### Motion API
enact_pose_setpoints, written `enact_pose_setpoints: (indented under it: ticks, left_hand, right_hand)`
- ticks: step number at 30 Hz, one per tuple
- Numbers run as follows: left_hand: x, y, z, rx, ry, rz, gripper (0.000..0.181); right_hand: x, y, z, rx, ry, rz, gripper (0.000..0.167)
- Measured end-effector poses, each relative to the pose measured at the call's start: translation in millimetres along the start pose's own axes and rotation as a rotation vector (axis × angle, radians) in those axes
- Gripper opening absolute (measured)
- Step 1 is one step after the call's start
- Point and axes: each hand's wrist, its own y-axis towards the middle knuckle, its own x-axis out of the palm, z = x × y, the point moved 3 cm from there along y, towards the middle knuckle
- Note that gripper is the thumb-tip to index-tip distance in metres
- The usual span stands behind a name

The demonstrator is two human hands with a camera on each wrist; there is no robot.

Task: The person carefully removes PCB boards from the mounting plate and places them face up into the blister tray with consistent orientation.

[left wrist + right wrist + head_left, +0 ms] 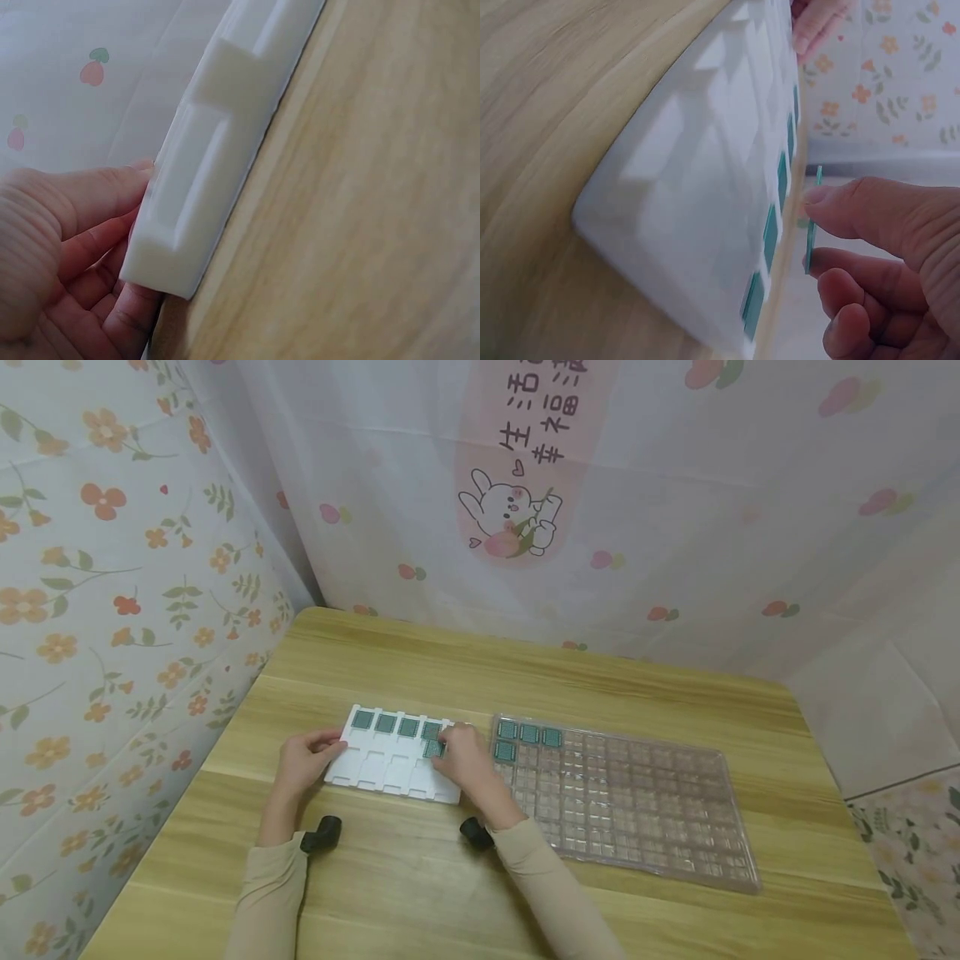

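Observation:
A white plastic tray (375, 768) lies on the table, green square chips (386, 723) along its far row. My left hand (300, 766) grips its left end; in the left wrist view the thumb (112, 191) is at the tray's edge, with fingers curled beneath. My right hand (467, 762), over the tray's right part, pinches one thin green chip (811, 232) edge-on between thumb and finger, raised off the tray surface. To the right lies a clear compartmented tray (637, 802) holding several similar chips (528, 733) in its far left corner.
The wooden table (397, 893) has its far edge against a printed curtain (390, 485), and a floral curtain (90, 610) hangs at left. Black wrist-worn devices (324, 833) stick out from both sleeves near the tabletop.

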Motion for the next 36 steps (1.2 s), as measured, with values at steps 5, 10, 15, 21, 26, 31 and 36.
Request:
enact_pose_setpoints:
  ticks: [5,10,15,21,26,31,36]
  left_hand:
    - [0.3,0.4,0.3,0.033,0.008,0.016,0.03]
    - [0.0,-0.2,0.4,0.022,0.002,0.007,0.03]
    - [-0.4,0.0,0.2,0.013,0.006,0.003,0.03]
    - [-0.2,0.5,0.5,0.021,0.006,0.01,0.03]
    - [-0.2,0.4,0.0,0.027,0.016,0.017,0.029]
    - [0.2,0.6,-0.4,0.024,0.017,0.007,0.029]
    - [0.5,1.0,-1.0,0.016,0.021,0.002,0.03]
  right_hand:
    - [-4.7,-7.4,10.9,0.016,0.045,0.003,0.022]
    - [-13.3,-11.7,19.6,0.032,0.052,0.005,0.024]
    - [-22.7,-13.2,27.2,0.032,0.055,0.02,0.023]
    - [-28.8,-15.8,37.5,0.074,0.074,0.008,0.024]
    - [-32.2,-19.5,46.4,0.091,0.066,0.005,0.023]
    - [-37.4,-24.6,54.9,0.084,0.056,0.02,0.022]
    - [-43.0,-29.2,63.6,0.107,0.043,0.012,0.021]
